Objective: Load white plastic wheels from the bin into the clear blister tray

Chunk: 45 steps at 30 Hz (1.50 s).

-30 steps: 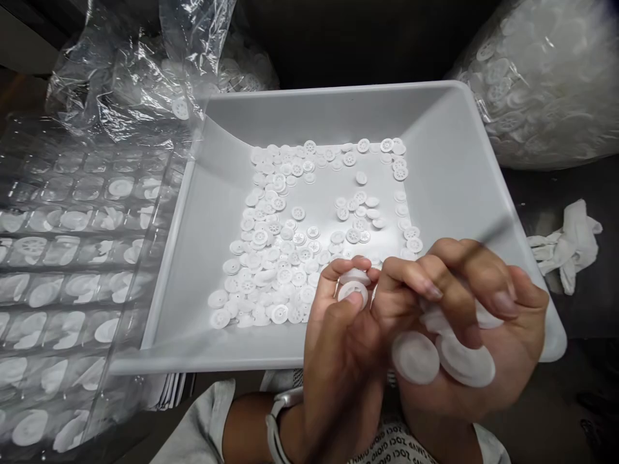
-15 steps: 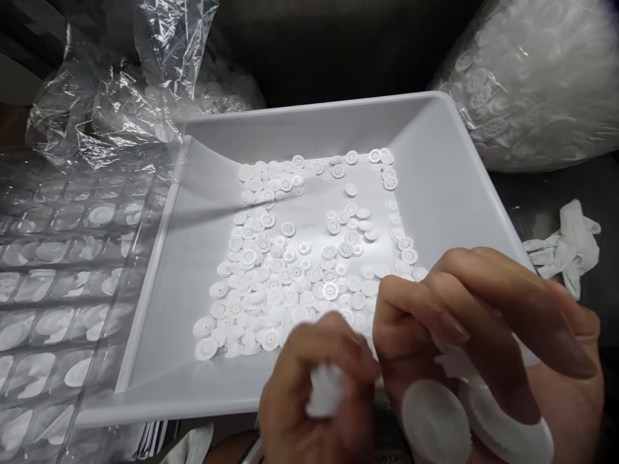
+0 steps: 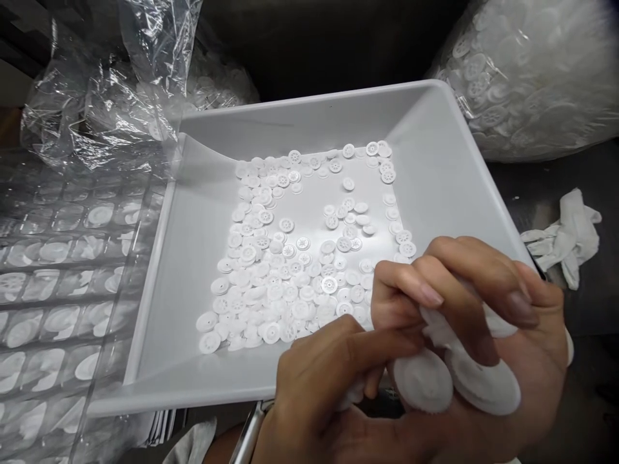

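R hand (image 3: 471, 328) cupped, fingers curled over sev. white discs (image 3: 423, 386). L hand (image 3: 326, 380) closed w/ white stuff part-hidden under fingers; can't tell exact grip, fingertips at R hand's discs. Pile (image 3: 275, 293) of same in grey tray (image 3: 309, 113), glove (image 3: 573, 232) on surface (image 3: 522, 187) to R.

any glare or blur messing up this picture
In the head view, sharp glints streak the clear plastic at upper left; in that same head view, white discs nearly wash together in the tray's nearer part, and the bag at upper right smears toward the picture's edge.
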{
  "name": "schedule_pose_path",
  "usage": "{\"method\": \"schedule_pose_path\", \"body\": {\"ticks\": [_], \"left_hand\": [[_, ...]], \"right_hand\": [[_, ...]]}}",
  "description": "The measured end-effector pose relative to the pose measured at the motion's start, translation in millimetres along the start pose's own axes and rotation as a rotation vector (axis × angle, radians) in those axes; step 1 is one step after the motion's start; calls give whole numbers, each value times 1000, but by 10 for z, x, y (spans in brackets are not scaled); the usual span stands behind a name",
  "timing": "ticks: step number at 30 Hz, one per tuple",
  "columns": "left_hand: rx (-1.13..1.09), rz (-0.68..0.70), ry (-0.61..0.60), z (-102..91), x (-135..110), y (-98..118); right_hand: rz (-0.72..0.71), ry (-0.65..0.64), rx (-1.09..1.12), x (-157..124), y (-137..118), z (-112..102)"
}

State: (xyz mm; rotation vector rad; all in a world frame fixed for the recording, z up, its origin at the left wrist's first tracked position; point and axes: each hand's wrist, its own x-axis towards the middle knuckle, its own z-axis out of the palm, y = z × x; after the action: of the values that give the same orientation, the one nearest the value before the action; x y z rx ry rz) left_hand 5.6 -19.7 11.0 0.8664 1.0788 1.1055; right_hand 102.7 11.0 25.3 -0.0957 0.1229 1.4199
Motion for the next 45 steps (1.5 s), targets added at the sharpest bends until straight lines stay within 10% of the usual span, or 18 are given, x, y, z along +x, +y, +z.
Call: {"method": "schedule_pose_path", "body": {"ticks": [3, 12, 22, 36, 45], "left_hand": [[136, 138, -84, -28, 81, 37], [-823, -521, 160, 168, 241, 22], [-940, -522, 122, 254, 246, -95], [-968, -502, 181, 173, 264, -146], [-874, -468, 37, 148, 225, -112]], "right_hand": [[0, 29, -67, 26, -19, -49], [-135, 94, -332, 39, 3, -171], [-279, 330, -579, 79, 95, -154], [-178, 281, -578, 88, -96, -191], [-384, -165, -1877, -256, -398, -254]]}}
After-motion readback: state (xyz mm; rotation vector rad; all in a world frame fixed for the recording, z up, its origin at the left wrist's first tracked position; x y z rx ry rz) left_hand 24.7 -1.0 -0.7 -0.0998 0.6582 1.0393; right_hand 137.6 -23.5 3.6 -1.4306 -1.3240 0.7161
